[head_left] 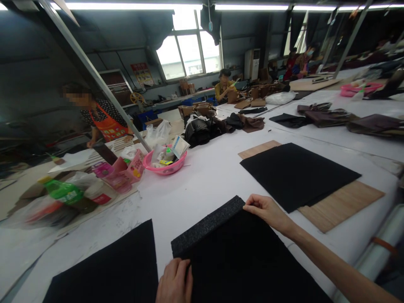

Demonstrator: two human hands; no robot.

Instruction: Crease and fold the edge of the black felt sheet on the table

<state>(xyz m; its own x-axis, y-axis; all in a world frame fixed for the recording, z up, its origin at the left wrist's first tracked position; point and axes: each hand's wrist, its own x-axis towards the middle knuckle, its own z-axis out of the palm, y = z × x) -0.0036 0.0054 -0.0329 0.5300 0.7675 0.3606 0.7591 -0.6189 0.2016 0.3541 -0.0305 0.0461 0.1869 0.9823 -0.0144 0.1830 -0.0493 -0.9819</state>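
A thick stack of black sheets (pixel 233 252) lies on the white table right in front of me. My left hand (pixel 175 281) rests on the stack's near left corner, fingers curled on the edge. My right hand (pixel 265 209) pinches the stack's far right corner. A single black sheet (pixel 110 269) lies flat to the left of the stack. Further right, more black sheets (pixel 296 172) lie on a wooden board (pixel 344 202).
A pink basin (pixel 166 166) with small items, pink boxes (pixel 126 170) and a green bottle (pixel 65 191) stand at the left. Dark bags (pixel 344 118) and cloth (pixel 202 128) lie further back. A person in an orange apron (pixel 101 118) and others work beyond. A plastic roll (pixel 381 248) lies at the right edge.
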